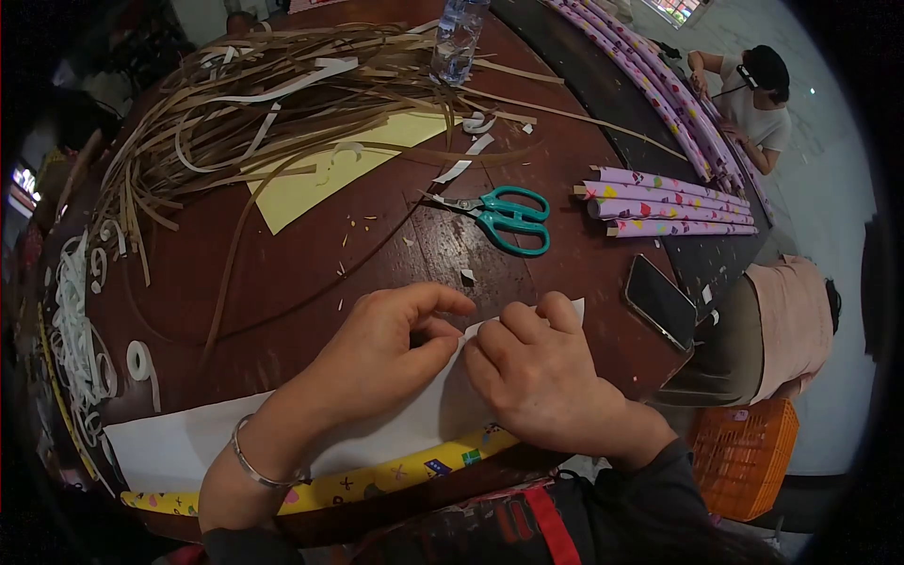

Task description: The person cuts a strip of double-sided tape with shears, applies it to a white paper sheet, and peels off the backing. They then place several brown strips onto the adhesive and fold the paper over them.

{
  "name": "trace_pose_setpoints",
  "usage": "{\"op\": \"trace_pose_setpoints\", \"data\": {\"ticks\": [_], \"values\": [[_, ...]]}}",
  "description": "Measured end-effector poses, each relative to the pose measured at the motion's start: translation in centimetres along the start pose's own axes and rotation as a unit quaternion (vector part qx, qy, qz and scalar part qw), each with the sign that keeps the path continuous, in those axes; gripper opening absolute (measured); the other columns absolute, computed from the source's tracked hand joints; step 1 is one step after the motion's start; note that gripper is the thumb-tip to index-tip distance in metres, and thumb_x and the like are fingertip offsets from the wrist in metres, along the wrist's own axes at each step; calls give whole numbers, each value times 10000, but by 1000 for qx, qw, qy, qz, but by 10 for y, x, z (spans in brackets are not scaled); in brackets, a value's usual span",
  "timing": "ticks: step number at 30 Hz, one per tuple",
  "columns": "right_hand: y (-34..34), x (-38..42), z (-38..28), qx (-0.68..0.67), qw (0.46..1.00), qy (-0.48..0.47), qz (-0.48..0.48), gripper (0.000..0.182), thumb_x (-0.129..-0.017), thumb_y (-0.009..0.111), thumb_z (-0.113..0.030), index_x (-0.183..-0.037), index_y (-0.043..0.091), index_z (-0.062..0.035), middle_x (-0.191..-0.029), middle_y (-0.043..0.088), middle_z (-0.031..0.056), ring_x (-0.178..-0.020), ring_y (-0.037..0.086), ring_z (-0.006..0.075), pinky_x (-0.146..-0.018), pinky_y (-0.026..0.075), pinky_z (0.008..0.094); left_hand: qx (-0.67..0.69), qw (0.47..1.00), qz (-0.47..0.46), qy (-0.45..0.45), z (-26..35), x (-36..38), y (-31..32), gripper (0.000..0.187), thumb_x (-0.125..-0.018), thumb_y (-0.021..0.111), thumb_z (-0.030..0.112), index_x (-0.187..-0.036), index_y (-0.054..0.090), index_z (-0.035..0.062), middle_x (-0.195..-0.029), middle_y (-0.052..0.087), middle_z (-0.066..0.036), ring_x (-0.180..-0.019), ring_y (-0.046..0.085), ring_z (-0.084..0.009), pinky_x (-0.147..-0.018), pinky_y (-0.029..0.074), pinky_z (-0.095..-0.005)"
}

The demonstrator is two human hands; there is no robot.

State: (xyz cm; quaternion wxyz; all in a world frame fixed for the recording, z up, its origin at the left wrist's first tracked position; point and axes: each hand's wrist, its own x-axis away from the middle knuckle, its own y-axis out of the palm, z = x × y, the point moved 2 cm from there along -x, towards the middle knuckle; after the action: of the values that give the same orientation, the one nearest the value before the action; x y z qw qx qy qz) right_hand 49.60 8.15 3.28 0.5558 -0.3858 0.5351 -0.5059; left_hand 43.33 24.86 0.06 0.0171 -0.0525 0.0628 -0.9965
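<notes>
A long sheet of paper (188, 438) lies across the near table, white side up, its yellow patterned edge (377, 480) curving along the front. My left hand (391, 334) hovers over the paper's far edge, thumb and forefinger bent and apart, with nothing visible between them. Beside it, my right hand (537, 367) is closed over the paper near its right end. Its fingertips are hidden, so what they pinch cannot be made out. Beyond my hands lie teal-handled scissors (513, 221), blades parted and pointing left. A roll of white tape (139, 361) stands at the left.
A heap of brown strips (188, 122) covers the far left, partly over a yellow sheet (330, 165). A plastic bottle (459, 42), pink patterned rolls (673, 207) and a phone (659, 301) lie around. White strips (75, 311) line the left edge. A person (753, 104) works at far right.
</notes>
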Motion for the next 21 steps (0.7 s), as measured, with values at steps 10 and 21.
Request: {"op": "trace_pose_setpoints", "data": {"ticks": [10,21], "values": [[2,4,11,-46,998,8,48,163,-676,630,-171,-799,628,-63,-764,501,34,-748,498,205,-709,360,385,47,997,-9,-67,4,-1,-5,328,-875,609,27,-1184,606,-83,-926,740,-118,-870,675,-116,-767,540,-273],[3,21,39,-78,983,87,144,150,-700,664,-152,-820,639,-67,-762,533,47,-734,527,227,-704,373,379,126,985,-18,-118,2,-2,-7,366,-859,649,37,-1209,590,-54,-1008,663,-65,-893,600,-91,-777,512,-246]]}}
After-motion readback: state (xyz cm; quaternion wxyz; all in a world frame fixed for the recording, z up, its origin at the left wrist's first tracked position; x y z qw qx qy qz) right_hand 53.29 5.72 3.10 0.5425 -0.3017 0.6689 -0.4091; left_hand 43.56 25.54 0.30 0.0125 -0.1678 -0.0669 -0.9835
